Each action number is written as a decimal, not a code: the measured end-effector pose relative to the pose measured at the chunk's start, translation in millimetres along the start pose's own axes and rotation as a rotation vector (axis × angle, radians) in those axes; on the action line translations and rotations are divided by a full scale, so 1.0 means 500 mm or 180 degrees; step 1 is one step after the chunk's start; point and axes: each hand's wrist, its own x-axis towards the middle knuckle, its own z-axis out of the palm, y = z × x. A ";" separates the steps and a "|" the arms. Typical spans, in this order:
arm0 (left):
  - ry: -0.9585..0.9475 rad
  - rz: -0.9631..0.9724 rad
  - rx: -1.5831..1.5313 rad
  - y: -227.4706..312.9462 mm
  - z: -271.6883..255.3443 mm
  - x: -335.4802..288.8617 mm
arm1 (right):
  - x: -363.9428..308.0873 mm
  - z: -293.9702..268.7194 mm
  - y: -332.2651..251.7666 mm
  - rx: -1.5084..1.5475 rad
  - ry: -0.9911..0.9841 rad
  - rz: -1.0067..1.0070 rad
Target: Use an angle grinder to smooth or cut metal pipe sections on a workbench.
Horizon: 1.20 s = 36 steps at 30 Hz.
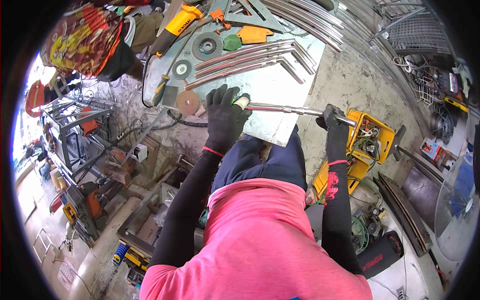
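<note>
My gloved right hand [334, 121] is closed round a thin metal tube [290, 109] near its right end. The tube lies across the front of the metal-topped table [282, 127], slanting slightly down to the right. At its other end is my gloved left hand [225, 112], its fingers curled over the tube's end. A small whitish piece with a green edge [242, 102] shows at those fingertips; its kind I cannot make out. Beyond my hands lie several bent metal tubes [245, 60] side by side, angled at their right ends.
A yellow angle grinder [180, 25], a flap disc [207, 46], a brown disc [188, 102] and an orange magnet holder [254, 34] lie on the table. Yellow tool cases [372, 137] stand to the right. Another person [87, 42] is at the far left. Long tubes [305, 17] lie behind.
</note>
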 end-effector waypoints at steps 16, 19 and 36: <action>-0.0129 0.0030 -0.0274 -0.026 -0.003 -0.004 | 0.027 -0.045 -0.006 -0.0038 0.0184 0.0011; -0.0126 0.0083 -0.0358 -0.030 -0.007 -0.005 | 0.031 -0.047 -0.009 -0.0016 0.0166 0.0012; -0.0196 0.0146 -0.0351 -0.033 -0.022 0.004 | -0.003 0.062 0.024 -0.0172 -0.0893 -0.0101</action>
